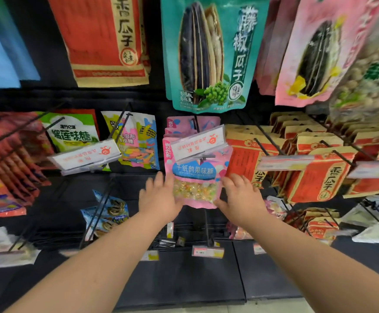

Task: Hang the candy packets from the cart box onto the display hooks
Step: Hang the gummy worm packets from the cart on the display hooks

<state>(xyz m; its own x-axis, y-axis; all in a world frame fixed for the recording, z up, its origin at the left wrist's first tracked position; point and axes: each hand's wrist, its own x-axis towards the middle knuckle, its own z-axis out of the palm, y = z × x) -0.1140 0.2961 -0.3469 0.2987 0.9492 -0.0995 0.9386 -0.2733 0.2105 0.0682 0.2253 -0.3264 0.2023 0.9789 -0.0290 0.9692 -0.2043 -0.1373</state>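
Two bare forearms reach up from the bottom edge, left hand point(159, 197) and right hand point(240, 196) spread with fairly straight fingers, each pressed against a lower side edge of the same packet. Behind stands a black display rack point(184, 279) crowded with snack bags. A big teal sunflower-seed pouch point(206, 53) hangs highest; red-and-tan paper seed packets point(314, 175) fill the right. Below the pouch sits the pink candy packet with a clear window point(195, 175), its top hidden behind a clear plastic label strip point(201, 141) on a black wire hook point(194, 123).
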